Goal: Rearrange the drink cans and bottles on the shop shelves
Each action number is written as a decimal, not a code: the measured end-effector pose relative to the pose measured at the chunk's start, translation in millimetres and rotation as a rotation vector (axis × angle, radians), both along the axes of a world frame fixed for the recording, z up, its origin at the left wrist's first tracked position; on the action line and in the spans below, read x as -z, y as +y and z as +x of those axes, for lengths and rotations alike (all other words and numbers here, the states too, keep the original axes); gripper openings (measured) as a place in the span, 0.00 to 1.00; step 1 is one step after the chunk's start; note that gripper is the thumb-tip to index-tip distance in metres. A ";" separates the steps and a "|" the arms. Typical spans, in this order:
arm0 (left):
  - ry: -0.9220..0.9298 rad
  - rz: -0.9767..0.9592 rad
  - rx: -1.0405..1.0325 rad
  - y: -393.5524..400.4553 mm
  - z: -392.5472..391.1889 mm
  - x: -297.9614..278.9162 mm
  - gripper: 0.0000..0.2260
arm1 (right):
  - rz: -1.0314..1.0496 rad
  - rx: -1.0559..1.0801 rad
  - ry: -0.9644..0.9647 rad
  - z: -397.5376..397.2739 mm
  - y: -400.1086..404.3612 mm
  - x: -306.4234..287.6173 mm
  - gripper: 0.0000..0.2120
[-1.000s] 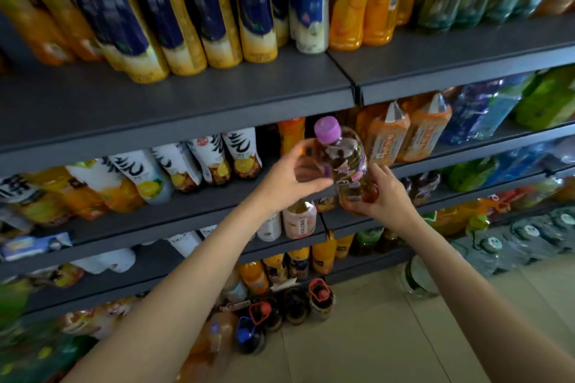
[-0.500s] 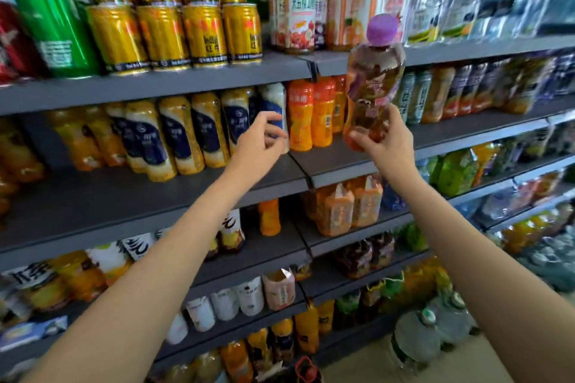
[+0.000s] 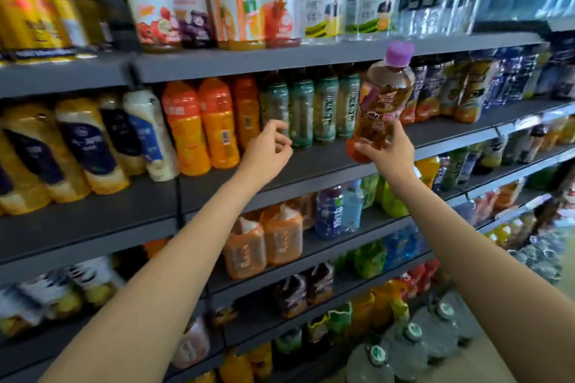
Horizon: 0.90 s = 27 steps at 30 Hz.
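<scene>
Purple-capped tea bottle (image 3: 384,106) pinched near base by right hand (image 3: 387,148), upright, cap above grip, level with green-label bottles (image 3: 311,109) just beyond fingers; probably for sliding onto that shelf (image 3: 314,165). Left hand (image 3: 269,149) loosely curled, holding nothing, beside.

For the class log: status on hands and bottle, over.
Right hand grips purple-capped bottle by its base, upright, off the shelf. Left hand empty, fingers loosely curled. Green-label bottles stand close behind.
</scene>
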<state>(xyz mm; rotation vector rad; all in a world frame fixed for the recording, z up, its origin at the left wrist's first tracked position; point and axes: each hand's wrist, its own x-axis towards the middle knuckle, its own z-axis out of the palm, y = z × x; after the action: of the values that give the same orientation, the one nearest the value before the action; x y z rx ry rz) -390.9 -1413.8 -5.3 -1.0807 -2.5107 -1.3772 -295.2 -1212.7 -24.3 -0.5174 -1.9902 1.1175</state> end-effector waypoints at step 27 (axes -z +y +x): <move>-0.003 -0.352 -0.237 208.6 -39.8 80.1 0.13 | -0.092 0.004 -0.276 -126.3 258.1 41.0 0.31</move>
<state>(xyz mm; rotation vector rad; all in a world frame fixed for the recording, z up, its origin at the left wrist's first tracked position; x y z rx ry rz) -430.7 -1205.2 -85.4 -0.7867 -2.8413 -0.9001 -421.5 -954.5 -65.3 -0.7584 -2.1776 1.1912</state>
